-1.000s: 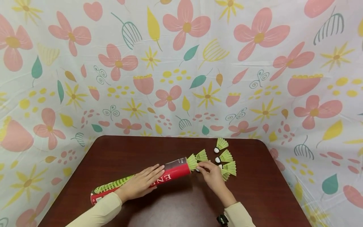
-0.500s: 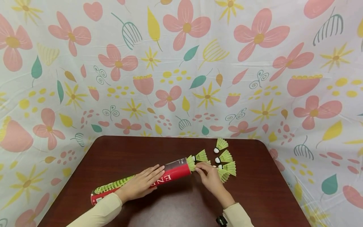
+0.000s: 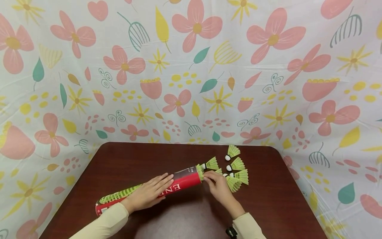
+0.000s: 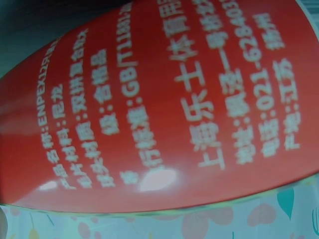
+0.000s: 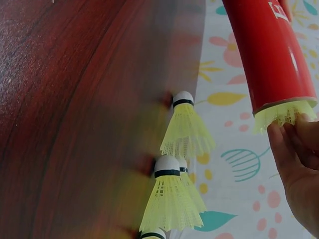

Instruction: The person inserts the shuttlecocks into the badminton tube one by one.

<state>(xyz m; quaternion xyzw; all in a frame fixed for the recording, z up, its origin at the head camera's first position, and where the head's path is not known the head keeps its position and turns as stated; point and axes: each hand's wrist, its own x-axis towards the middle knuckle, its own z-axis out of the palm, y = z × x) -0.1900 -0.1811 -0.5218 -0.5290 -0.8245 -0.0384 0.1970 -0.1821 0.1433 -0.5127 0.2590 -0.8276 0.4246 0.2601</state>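
A red and dark grey shuttlecock tube (image 3: 182, 186) lies slanted across the table in the head view, a see-through window showing stacked yellow-green shuttlecocks (image 3: 120, 194). My left hand (image 3: 150, 192) grips the tube around its middle, fingers over the top. In the left wrist view, the tube's printed red side (image 4: 164, 114) fills most of the frame. At the tube's right mouth, my right hand (image 3: 219, 186) pinches the skirt rim of a shuttlecock (image 5: 281, 115). Only that rim sticks out; its cork is hidden inside the tube.
Several loose shuttlecocks lie right of the tube's mouth, including one at the back (image 3: 233, 152), another below it (image 3: 237, 164) and one just behind the mouth (image 3: 212, 163). The brown table (image 3: 134, 156) meets a flower-print cloth (image 3: 179, 66) behind.
My right hand has moved slightly left, pushing the shuttlecock deeper into the tube, so less of its skirt shows. The left hand and the tube have stayed in place.
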